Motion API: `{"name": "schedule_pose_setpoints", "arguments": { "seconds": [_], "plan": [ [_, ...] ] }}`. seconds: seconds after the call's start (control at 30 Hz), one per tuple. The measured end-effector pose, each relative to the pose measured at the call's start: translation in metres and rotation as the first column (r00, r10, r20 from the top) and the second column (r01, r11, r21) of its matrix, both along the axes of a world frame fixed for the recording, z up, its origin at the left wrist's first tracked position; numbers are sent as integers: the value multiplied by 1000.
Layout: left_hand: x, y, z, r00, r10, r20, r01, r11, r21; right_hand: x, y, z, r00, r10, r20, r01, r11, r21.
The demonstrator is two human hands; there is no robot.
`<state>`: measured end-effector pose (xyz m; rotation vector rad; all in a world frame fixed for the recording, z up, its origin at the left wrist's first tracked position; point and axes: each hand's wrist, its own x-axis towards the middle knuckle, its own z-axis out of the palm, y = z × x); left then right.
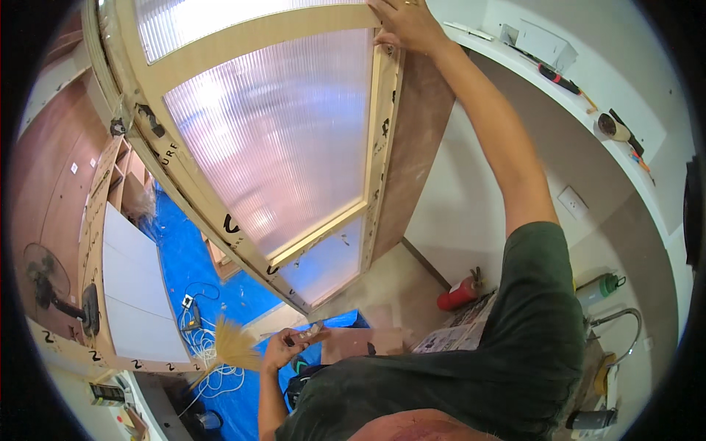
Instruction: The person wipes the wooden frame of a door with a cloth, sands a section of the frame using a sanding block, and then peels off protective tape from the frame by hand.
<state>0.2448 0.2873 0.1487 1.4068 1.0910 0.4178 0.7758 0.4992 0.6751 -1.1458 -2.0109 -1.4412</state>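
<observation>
A tall wooden-framed glazed panel [257, 40] with ribbed translucent panes [276, 132] stands in front of me. High on its right edge, my right hand [408, 28] grips the frame, its fingers bent over the wood beside the upper pane. My right arm stretches up and forward to it. Low down, near the panel's bottom corner, my left hand [279, 350] is closed round a small object [309, 334], pale with a dark part, whose kind I cannot make out. Clear tape and dark marks show on the panel's left edge.
Blue sheeting [243, 301] covers the floor at left, with tangled white cables [202, 342] and a straw broom [237, 345]. A fan [48, 283] stands far left. A red fire extinguisher [457, 294] sits by the right wall. Tools, including a brush [614, 128], lie on the curved white ledge [507, 55].
</observation>
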Motion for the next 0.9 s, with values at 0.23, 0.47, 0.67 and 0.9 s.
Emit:
{"name": "schedule_pose_setpoints", "arguments": {
  "seconds": [0.23, 0.47, 0.67, 0.9],
  "plan": [
    [0, -5, 7, 999, 5, -48, -7, 999, -46, 7, 29, -17, 992, 12, -125, -4, 998, 64],
    [-11, -3, -9, 994, -17, -106, 22, 999, 46, -5, 30, -32, 970, 53, -237, -30, 994, 101],
    [-19, -1, -11, 995, 93, 26, -95, 994, 55, 14, 40, -38, 977, 87, -192, -55, 985, 166],
    [-23, -12, -1, 991, 114, 77, -113, 994, -11, -9, 14, -35, 957, -14, -291, 38, 996, 76]
  ]
}}
